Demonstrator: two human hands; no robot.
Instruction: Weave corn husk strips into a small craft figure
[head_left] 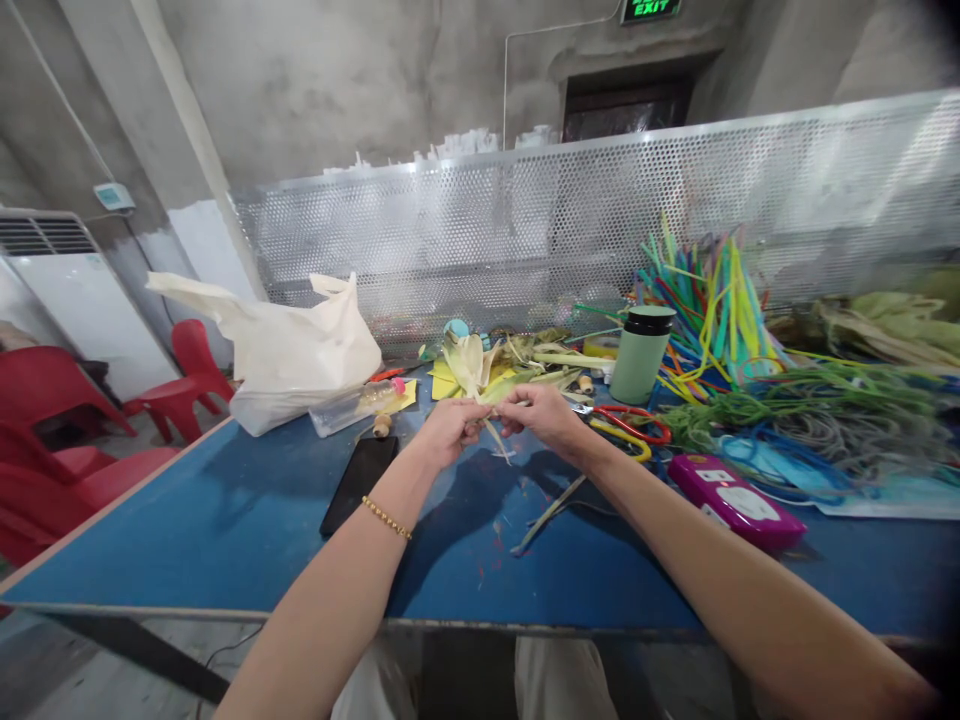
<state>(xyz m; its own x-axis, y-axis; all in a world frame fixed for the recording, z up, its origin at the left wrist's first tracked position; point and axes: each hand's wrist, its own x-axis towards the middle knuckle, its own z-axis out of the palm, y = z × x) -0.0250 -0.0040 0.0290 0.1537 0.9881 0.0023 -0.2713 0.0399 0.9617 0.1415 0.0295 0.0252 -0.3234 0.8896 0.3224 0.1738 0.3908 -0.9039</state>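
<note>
Husk (466, 365) at twelve o'clock, its base pinched in your left grip (454, 424) and right grip (538, 411); pinch lightly, close together, to avoid tearing.

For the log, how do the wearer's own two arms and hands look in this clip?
Both hands are bare, with no gloves. The left hand belongs to an arm with a bracelet of round gold-coloured beads near the wrist. The right hand and its forearm show no jewellery that I can make out. No sleeves show on either forearm.
</note>
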